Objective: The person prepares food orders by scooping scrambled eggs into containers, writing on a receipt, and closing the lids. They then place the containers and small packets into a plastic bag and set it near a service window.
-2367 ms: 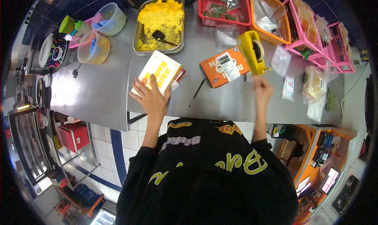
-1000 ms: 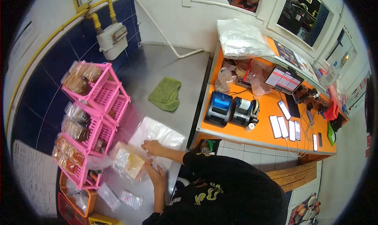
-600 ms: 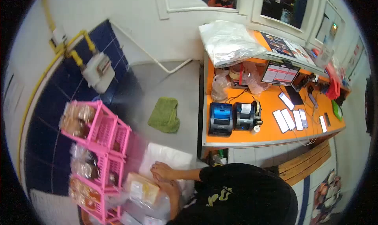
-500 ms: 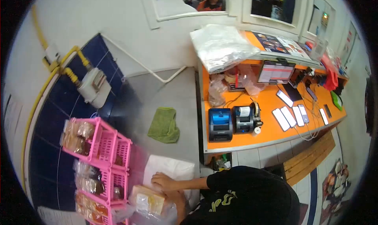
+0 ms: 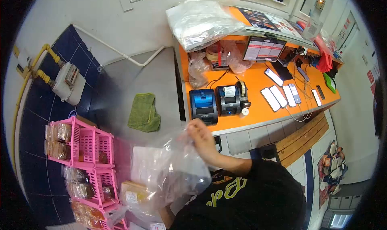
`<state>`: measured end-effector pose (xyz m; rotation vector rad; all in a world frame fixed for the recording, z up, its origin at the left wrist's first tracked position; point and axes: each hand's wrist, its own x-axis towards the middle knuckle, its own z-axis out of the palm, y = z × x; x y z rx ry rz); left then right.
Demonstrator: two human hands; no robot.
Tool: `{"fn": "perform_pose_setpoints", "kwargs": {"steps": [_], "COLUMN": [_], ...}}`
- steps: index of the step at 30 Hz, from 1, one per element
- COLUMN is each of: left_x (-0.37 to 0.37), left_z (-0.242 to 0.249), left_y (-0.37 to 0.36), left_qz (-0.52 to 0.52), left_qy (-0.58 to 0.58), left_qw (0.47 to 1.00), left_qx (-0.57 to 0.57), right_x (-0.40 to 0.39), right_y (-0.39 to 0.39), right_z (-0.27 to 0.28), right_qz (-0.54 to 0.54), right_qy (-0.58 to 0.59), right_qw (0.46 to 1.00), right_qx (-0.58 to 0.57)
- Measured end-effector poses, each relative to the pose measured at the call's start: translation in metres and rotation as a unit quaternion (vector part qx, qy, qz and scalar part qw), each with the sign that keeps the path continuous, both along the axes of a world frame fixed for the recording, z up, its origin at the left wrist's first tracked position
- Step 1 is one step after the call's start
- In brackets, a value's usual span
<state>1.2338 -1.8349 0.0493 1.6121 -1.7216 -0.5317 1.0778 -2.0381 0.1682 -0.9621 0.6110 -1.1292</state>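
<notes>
My right hand (image 5: 202,140) is raised with its fingers pinched on the edge of a clear plastic bag (image 5: 173,169), which hangs crumpled below it. Low in the view, my left hand (image 5: 166,214) shows only in part; its fingers are hidden behind the plastic. Beside it, a pale box with a white label (image 5: 132,197) lies under or within the clear plastic; which of these cannot be told. White sheet-like material (image 5: 143,163) lies behind the bag.
Pink baskets (image 5: 74,145) of wrapped food stand at the left. A green cloth (image 5: 144,113) lies on the metal counter (image 5: 117,85). Label printers (image 5: 203,106), several phones (image 5: 270,100) and a tablet (image 5: 265,48) are on the orange desk (image 5: 252,119). A wooden bench (image 5: 302,139) stands nearby.
My right hand has risen from the white material, lifting and spreading the clear plastic bag. The view has shifted, and the person in the window is out of sight.
</notes>
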Motion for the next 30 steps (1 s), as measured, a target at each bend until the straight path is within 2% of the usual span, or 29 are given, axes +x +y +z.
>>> {"fn": "perform_pose_setpoints", "kwargs": {"steps": [1, 2, 6, 8, 9, 11, 12, 13, 15, 17, 18, 19, 21, 22, 23, 24, 25, 26, 27, 29, 30], "left_x": [-0.015, -0.033, -0.04, -0.044, -0.047, -0.055, -0.053, -0.05, -0.048, -0.05, -0.053, -0.057, -0.07, -0.079, -0.085, -0.09, -0.1, -0.115, -0.142, -0.184, -0.195], "left_z": [0.01, 0.021, 0.042, 0.041, 0.047, 0.06, 0.052, 0.048, 0.045, 0.051, 0.057, 0.06, 0.067, 0.074, 0.073, 0.068, 0.062, 0.071, 0.081, 0.103, 0.091], "left_y": [-0.007, -0.015, -0.04, -0.056, -0.062, -0.071, -0.073, -0.075, -0.076, -0.083, -0.087, -0.089, -0.097, -0.102, -0.107, -0.111, -0.118, -0.13, -0.141, -0.169, -0.177], "left_qz": [-0.012, -0.065, -0.085, -0.095, -0.099, 0.15, 0.136, 0.136, 0.083, 0.133, 0.176, 0.181, 0.277, 0.293, 0.297, 0.293, 0.289, 0.274, 0.288, 0.383, 0.373], "left_qy": [0.214, 0.448, 0.428, 0.656, 0.655, 0.724, 0.701, 0.701, 0.715, 0.69, 0.661, 0.658, 0.569, 0.553, 0.553, 0.52, 0.491, 0.457, 0.465, 0.331, 0.277], "left_qw": [0.975, 0.892, 0.895, 0.749, 0.749, 0.673, 0.699, 0.699, 0.692, 0.708, 0.725, 0.727, 0.773, 0.78, 0.778, 0.802, 0.821, 0.844, 0.836, 0.859, 0.874], "left_qx": [0.055, 0.008, 0.089, 0.011, 0.014, 0.032, 0.041, 0.044, 0.053, 0.066, 0.075, 0.071, 0.048, 0.028, 0.025, -0.008, -0.039, -0.061, -0.043, -0.078, -0.145], "right_x": [-0.016, -0.032, -0.081, -0.095, -0.107, -0.131, -0.124, -0.132, -0.155, -0.161, -0.164, -0.167, -0.16, -0.147, -0.136, -0.119, -0.114, -0.105, -0.107, -0.121, -0.131], "right_y": [-0.003, -0.005, -0.009, -0.015, -0.019, -0.029, -0.032, -0.034, -0.04, -0.051, -0.056, -0.063, -0.075, -0.079, -0.077, -0.072, -0.064, -0.06, -0.056, -0.058, -0.063], "right_z": [-0.003, -0.006, -0.034, -0.038, -0.04, -0.041, -0.025, -0.029, -0.044, -0.053, -0.054, -0.056, -0.057, -0.06, -0.053, -0.061, -0.03, -0.044, -0.034, -0.03, -0.027], "right_qz": [-0.044, -0.09, -0.193, -0.283, -0.287, -0.326, -0.355, -0.358, -0.259, -0.255, -0.291, -0.319, -0.234, -0.176, -0.088, -0.012, 0.147, 0.229, 0.208, 0.236, 0.255], "right_qy": [0.036, 0.073, 0.104, 0.091, 0.091, 0.102, 0.029, 0.03, 0.183, 0.18, 0.303, 0.416, 0.32, 0.25, 0.25, 0.184, 0.145, 0.171, 0.2, 0.15, 0.169], "right_qw": [0.998, 0.993, 0.975, 0.955, 0.954, 0.94, 0.934, 0.933, 0.948, 0.949, 0.899, 0.825, 0.896, 0.931, 0.939, 0.967, 0.978, 0.954, 0.917, 0.914, 0.91], "right_qx": [-0.014, -0.027, 0.025, -0.012, -0.011, -0.028, -0.024, -0.022, -0.033, -0.038, -0.125, -0.211, -0.201, -0.199, -0.22, -0.174, 0.02, -0.09, -0.275, -0.295, -0.278]}}
